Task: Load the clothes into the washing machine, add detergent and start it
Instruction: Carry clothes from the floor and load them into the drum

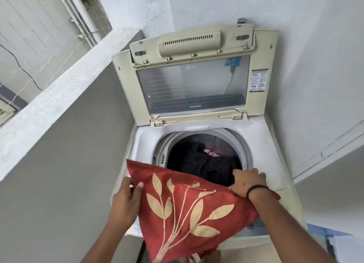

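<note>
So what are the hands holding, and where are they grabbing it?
Both hands hold the red leaf-patterned cushion cover over the washing machine. The left hand grips its left edge; the right hand grips the upper right edge.

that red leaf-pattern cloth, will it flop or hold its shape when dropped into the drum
The red cloth will probably flop: it sags between the left hand and the right hand, which grip its edges. It looks thickish and embroidered, so it may fold in broad creases rather than crumple. It should settle softly on the dark clothes already in the drum.
</note>
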Available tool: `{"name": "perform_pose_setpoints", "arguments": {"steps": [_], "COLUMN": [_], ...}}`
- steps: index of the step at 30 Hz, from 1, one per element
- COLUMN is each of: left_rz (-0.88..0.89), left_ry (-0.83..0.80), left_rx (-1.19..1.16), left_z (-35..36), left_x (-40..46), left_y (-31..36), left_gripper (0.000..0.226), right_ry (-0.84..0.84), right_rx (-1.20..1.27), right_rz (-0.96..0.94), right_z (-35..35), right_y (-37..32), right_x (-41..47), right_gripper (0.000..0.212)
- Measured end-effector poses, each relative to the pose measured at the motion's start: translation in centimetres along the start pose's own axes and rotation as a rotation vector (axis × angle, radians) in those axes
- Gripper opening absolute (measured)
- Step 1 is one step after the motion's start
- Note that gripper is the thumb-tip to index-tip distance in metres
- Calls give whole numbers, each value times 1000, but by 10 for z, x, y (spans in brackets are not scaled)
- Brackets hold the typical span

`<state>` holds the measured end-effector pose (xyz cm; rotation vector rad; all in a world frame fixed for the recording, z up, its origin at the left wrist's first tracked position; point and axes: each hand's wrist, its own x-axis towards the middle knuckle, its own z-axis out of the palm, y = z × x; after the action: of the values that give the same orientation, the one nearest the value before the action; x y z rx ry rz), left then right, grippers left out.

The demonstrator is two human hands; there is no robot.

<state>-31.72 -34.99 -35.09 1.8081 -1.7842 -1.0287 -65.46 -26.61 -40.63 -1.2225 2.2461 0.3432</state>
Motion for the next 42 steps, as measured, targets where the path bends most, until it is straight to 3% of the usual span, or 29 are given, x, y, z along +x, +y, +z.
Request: {"name": "perform_pose_setpoints", "arguments": {"steps": [1,4,7,12,15,19,23,26,28,30,31,33,35,37,39,42], "left_rz": [-37,-99,45,341,495,509,265,164,154,141,162,298,460,510,485,286], "left_ry": [-35,-203,-219,-88,-33,-154,-361,-618,-686,-644,-593,-409,-180,-40,-65,-392], "left_rx": [-42,-186,-140,-26,-30,4,337,662,783,690,576,382,347,316,335,589], "left_z": [2,9,15,25,29,45,75,95,108,119,121,127,136,144,149,152], "left_x": [5,16,26,60,83,112,139,148,152,153,152,154,156,158,163,179], "left_y": [5,9,14,59,88,95,61,31,18,16,21,31,40,45,44,35], "left_gripper": [10,40,60,38,37,71,92,61,34,29,38,61,54,59,63,74], "right_ry": [-19,36,257,858,1027,908,512,277,166,150,184,296,441,563,523,178], "right_rx": [-15,129,458,621,621,537,332,221,178,163,178,194,218,256,236,55], "right_rz": [-13,-54,-77,-99,-123,-119,-32,3,6,5,-6,-49,-90,-102,-87,-68], "right_z": [-1,5,6,-4,-14,-13,-3,4,8,10,9,8,6,5,5,7], "right_y": [-3,-3,4,12,14,9,5,0,-5,-10,-13,-18,-21,-21,-21,-18], "right_x": [1,0,-7,-19,-17,-6,8,17,27,38,39,48,52,54,58,65], "right_gripper": [20,26,29,27,30,30,22,13,15,16,17,20,31,45,48,35]}}
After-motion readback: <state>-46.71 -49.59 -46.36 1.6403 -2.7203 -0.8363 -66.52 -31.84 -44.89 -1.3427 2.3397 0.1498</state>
